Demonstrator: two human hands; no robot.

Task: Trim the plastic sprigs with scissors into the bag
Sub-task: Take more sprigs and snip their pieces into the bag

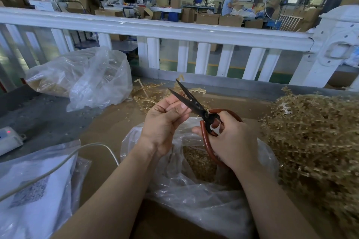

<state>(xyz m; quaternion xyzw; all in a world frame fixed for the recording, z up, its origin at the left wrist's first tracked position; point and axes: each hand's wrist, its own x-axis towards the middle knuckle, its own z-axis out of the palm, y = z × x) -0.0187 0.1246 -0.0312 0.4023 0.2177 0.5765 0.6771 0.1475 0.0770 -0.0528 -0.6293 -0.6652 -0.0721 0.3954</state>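
My right hand [235,139] grips the red-brown handles of black scissors [191,102], whose blades stand apart and point up and to the left. My left hand [165,122] is held beside the blades with its fingers curled, thumb against fingertips; whether it pinches a small piece cannot be made out. Below both hands lies an open clear plastic bag [194,190] with golden cut bits inside. A big heap of golden plastic sprigs [314,141] fills the right side. A few sprigs [149,93] lie behind the hands.
A second clear bag [87,79] with golden pieces lies at the back left. A white sack [35,190] and a white cable [58,165] sit at the front left, beside a white power strip [9,139]. A white railing [174,31] bounds the bench's far side.
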